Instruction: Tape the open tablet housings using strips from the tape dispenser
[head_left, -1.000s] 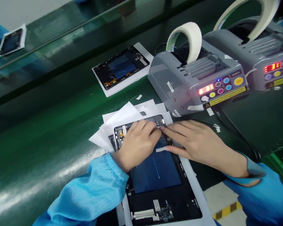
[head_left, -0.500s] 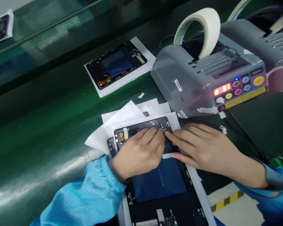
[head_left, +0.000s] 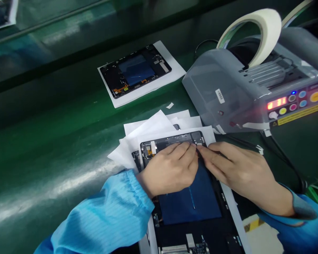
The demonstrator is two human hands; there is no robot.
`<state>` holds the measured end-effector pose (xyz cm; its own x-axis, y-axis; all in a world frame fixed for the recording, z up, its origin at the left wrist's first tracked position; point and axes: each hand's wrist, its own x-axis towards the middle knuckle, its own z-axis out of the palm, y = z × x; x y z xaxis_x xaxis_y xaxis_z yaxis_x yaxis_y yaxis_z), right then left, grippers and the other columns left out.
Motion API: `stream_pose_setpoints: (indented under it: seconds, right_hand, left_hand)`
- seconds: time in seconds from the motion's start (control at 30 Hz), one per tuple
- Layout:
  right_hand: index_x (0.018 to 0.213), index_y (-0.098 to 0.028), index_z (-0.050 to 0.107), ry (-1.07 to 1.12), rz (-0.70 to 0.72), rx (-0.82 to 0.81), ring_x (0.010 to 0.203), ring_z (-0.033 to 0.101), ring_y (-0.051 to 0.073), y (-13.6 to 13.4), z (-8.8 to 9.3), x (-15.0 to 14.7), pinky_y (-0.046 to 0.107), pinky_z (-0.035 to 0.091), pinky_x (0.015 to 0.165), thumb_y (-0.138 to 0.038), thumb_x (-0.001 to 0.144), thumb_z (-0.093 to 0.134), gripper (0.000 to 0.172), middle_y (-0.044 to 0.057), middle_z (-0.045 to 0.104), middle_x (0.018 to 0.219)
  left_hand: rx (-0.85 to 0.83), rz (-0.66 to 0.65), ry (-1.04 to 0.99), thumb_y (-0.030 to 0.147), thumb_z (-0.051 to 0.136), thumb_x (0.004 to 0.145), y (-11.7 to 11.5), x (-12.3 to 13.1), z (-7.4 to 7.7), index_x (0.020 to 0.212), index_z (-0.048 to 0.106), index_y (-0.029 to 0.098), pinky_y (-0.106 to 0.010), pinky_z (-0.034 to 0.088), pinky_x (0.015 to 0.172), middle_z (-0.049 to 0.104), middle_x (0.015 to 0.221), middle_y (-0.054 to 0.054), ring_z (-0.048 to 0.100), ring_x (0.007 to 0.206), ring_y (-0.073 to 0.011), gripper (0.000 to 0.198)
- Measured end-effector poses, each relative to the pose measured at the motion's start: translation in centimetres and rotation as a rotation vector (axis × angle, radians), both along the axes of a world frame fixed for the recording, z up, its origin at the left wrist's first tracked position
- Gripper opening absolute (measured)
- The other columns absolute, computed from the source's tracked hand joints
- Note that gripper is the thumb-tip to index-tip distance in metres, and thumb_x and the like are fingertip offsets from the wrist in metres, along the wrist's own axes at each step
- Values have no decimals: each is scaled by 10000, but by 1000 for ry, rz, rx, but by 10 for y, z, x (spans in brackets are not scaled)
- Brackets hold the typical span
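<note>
An opened tablet [head_left: 187, 229], its blue-covered battery and circuit parts bare, lies on white paper sheets [head_left: 148, 128] over the bench. My left hand [head_left: 173, 169] rests across its upper part with the fingers bunched into a pinch near the top right corner. Opposite it, my right hand [head_left: 235, 165] comes in from the right, thumb and fingers drawn together. The fingertips of both hands almost meet on the tablet, and what they hold there is hidden. A white tape piece [head_left: 153, 147] sits near the tablet's top left corner. Another tablet edge shows underneath.
A grey tape dispenser [head_left: 222, 84] with a large masking tape roll [head_left: 271, 33] stands at the right, its display lit red. Behind, a second opened tablet [head_left: 135, 72] lies on paper. Tape scraps [head_left: 170, 105] and a black cable [head_left: 283, 155] are on the green bench.
My right thumb has folded in toward the fingers, and the tape strip that stuck out from it is out of sight. Everything sits further right because the view has shifted.
</note>
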<state>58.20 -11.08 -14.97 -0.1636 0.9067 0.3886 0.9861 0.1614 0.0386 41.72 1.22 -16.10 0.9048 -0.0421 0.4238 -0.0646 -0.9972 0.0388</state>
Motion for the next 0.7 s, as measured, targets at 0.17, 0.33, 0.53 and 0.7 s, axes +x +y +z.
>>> stream_pose_setpoints:
  seconds: [0.17,0.33,0.53,0.7]
  right_hand:
    - [1070,-152,677,23,16,-18,652,599,151,-4,0,1,299,492,580,-112,908,550,210,43,653,829]
    - [1028,-121,670,-31,29,-40,668,574,142,-4,1,2,282,469,584,-136,946,509,182,59,635,836]
    - [1042,-106,675,-122,31,-133,669,521,175,-8,5,-2,335,435,609,-143,929,522,194,46,609,775]
    - [1210,-41,610,-137,8,-155,720,544,219,-21,4,-6,367,430,606,-244,944,504,351,95,629,865]
  left_hand:
    - [16,8,-26,119,471,969,0,2,-2,1076,683,44,-331,555,956,711,1124,-138,671,1072,-238,249]
    - [14,28,-44,127,472,962,0,1,-3,1050,698,66,-309,555,953,731,1070,-96,672,1054,-219,250]
    - [-8,28,3,145,517,954,-1,3,-3,1081,680,59,-323,550,965,723,1086,-96,659,1075,-227,225]
    - [-107,22,97,208,469,987,-3,-4,-4,1146,650,76,-360,511,1040,674,1201,-112,612,1155,-247,275]
